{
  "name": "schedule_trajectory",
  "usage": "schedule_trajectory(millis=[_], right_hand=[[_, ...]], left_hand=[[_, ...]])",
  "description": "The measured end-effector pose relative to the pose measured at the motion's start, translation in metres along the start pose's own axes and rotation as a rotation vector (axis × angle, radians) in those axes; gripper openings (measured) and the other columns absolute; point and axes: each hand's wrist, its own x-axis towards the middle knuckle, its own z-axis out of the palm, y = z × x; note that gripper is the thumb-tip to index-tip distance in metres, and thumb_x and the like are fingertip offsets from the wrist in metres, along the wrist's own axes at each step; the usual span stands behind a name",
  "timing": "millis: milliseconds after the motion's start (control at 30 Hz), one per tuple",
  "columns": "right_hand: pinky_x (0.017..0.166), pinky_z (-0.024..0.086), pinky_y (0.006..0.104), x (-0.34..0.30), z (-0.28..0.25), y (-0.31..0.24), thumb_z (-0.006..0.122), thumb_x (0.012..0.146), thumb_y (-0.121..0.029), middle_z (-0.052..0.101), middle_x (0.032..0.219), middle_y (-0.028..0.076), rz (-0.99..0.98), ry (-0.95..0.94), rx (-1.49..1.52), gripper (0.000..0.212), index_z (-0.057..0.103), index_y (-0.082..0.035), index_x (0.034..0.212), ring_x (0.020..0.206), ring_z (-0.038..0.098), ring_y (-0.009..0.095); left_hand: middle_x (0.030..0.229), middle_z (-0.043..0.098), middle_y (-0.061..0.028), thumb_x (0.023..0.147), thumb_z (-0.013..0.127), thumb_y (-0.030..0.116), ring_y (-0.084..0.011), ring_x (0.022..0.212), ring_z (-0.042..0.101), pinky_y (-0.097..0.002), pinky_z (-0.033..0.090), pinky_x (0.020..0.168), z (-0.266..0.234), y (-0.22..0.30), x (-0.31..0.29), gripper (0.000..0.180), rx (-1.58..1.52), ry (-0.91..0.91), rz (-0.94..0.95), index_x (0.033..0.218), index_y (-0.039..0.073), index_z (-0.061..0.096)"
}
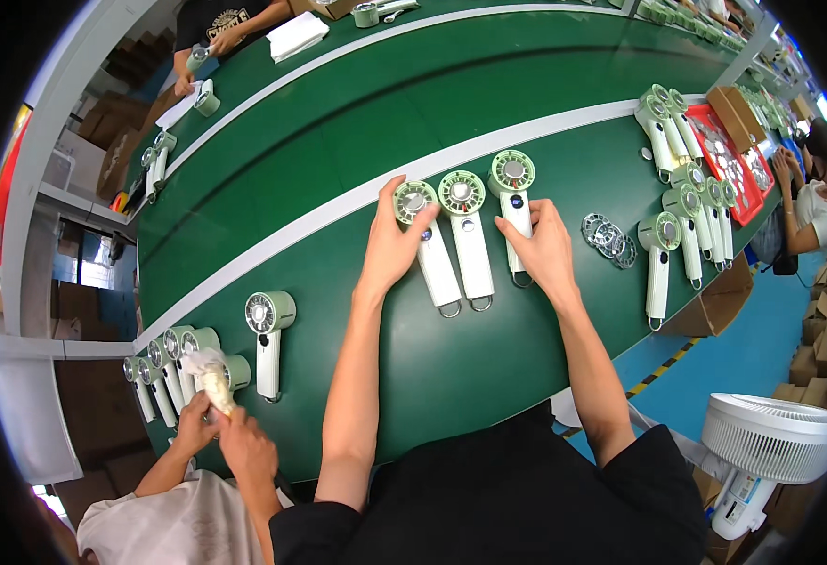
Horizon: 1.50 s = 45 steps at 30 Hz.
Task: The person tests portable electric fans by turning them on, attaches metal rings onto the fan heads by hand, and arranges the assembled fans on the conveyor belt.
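Three handheld fans with pale green round heads and white handles lie side by side on the green tabletop in front of me. My left hand (397, 243) is closed on the head of the left handheld fan (440, 268), thumb across its front and fingers at the outer rim. Between my hands, the middle handheld fan (472, 250) is untouched. My right hand (541, 247) curls round the handle of the right handheld fan (515, 209), its thumb against the white handle. Wire loops hang at the handle ends.
Clear ring-shaped covers (609, 240) lie right of my right hand. Several more fans (687, 212) stand beside a red tray (762, 193). At left, a co-worker's hands (230, 438) hold a wrapped item near a row of fans (173, 353). A white rail (338, 209) divides the table.
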Motion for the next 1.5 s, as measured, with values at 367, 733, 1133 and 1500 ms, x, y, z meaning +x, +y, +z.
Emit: schedule_trajectory(millis=[367, 733, 1133, 1500], right_hand=[[0.084, 0.047, 0.0388, -0.036, -0.019, -0.015, 0.072, 0.09, -0.017, 0.056, 0.106, 0.016, -0.258, 0.266, -0.036, 0.035, 0.059, 0.003, 0.116, 0.095, 0.056, 0.029], [0.077, 0.049, 0.0344, -0.042, -0.069, 0.024, 0.069, 0.09, -0.007, 0.062, 0.096, 0.012, -0.096, 0.407, 0.068, 0.015, 0.064, 0.001, 0.101, 0.082, 0.06, 0.023], [0.085, 0.048, 0.0383, -0.064, -0.146, 0.102, 0.072, 0.09, -0.021, 0.061, 0.104, 0.012, 0.177, 0.613, -0.397, 0.03, 0.064, -0.001, 0.11, 0.094, 0.057, 0.027], [0.087, 0.048, 0.0368, -0.039, -0.111, 0.054, 0.071, 0.089, -0.009, 0.06, 0.106, 0.014, -0.069, 0.534, -0.145, 0.026, 0.062, 0.001, 0.111, 0.096, 0.058, 0.027]], left_hand=[[0.112, 0.065, -0.0154, 0.104, 0.052, 0.038, -0.0225, 0.102, 0.06, -0.0343, 0.046, 0.092, 0.001, -0.018, -0.031, 0.045, 0.029, 0.356, -0.047, 0.122, -0.003, 0.057], [0.092, 0.059, -0.0111, 0.098, 0.063, 0.035, -0.0258, 0.09, 0.049, -0.0372, 0.042, 0.083, 0.011, -0.003, -0.061, 0.038, 0.407, 0.218, -0.076, 0.096, -0.002, 0.065], [0.093, 0.052, -0.0105, 0.095, 0.067, 0.04, -0.0259, 0.092, 0.047, -0.0376, 0.042, 0.084, 0.02, 0.005, -0.053, 0.045, 0.469, 0.128, -0.157, 0.094, -0.005, 0.06], [0.08, 0.065, -0.0086, 0.092, 0.07, 0.039, -0.0148, 0.07, 0.057, -0.0314, 0.048, 0.065, -0.001, 0.004, -0.05, 0.046, 0.236, 0.089, -0.323, 0.098, -0.006, 0.064]])
